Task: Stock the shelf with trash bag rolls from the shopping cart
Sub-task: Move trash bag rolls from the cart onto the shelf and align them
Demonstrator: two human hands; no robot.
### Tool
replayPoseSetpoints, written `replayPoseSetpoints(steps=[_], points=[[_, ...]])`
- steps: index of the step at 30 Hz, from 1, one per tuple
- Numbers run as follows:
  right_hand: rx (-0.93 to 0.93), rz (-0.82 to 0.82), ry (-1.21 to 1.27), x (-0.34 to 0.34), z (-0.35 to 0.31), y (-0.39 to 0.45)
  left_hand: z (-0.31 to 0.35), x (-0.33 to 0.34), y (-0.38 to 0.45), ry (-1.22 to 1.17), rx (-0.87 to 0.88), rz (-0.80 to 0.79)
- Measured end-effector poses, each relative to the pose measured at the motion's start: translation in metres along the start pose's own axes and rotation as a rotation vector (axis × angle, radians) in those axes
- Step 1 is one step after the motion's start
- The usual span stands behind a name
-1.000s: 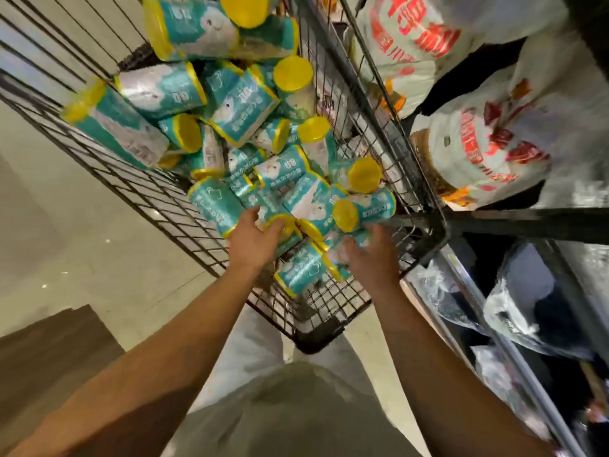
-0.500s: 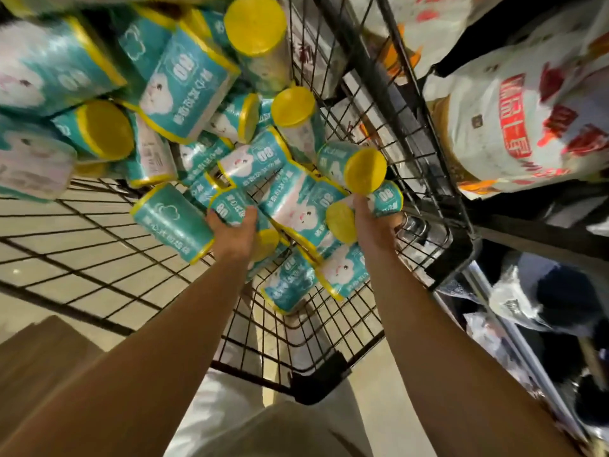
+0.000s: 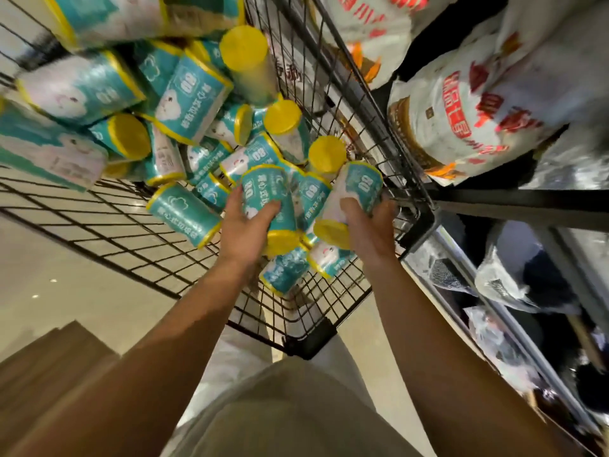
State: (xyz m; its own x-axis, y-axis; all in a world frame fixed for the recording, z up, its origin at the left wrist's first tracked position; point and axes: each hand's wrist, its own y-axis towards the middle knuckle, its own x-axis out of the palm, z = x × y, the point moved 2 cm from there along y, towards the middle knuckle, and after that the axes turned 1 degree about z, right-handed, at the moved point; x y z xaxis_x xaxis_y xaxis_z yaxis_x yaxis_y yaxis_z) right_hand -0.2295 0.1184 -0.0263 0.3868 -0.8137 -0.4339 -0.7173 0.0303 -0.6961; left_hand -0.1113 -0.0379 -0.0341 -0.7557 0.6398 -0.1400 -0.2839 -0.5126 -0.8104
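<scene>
Teal rolls fill the cart (image 3: 329, 311). Your left hand (image 3: 245, 232) and right hand (image 3: 369, 227) each squeeze 1 roll. Lift slowly, or loose rolls beside them could tumble out.

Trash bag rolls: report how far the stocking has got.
Done: no rolls show on the shelf at the right, which holds only bagged goods. In hand: the left hand grips one teal roll and the right hand another roll, both over the shopping cart. Left: a large pile of rolls fills the cart.
</scene>
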Motion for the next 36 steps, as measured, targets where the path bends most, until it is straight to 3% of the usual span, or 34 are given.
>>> replayPoseSetpoints(steps=[5,14,19,27,36], points=[[-0.129,-0.277,0.189,-0.040,-0.008,-0.063,0.023,-0.014,-0.069,0.138,0.222,-0.134],[-0.377,-0.481,0.480,-0.104,0.012,-0.173,0.015,-0.035,-0.193,0.144,0.444,-0.280],[-0.354,-0.310,0.475,-0.123,0.037,-0.221,0.001,-0.035,-0.234,0.282,0.561,-0.342],[-0.355,0.020,0.563,-0.148,0.102,-0.295,-0.040,-0.042,-0.281,0.251,0.516,-0.745],[-0.401,0.373,0.664,-0.198,0.184,-0.380,-0.092,-0.018,-0.351,0.478,0.640,-0.887]])
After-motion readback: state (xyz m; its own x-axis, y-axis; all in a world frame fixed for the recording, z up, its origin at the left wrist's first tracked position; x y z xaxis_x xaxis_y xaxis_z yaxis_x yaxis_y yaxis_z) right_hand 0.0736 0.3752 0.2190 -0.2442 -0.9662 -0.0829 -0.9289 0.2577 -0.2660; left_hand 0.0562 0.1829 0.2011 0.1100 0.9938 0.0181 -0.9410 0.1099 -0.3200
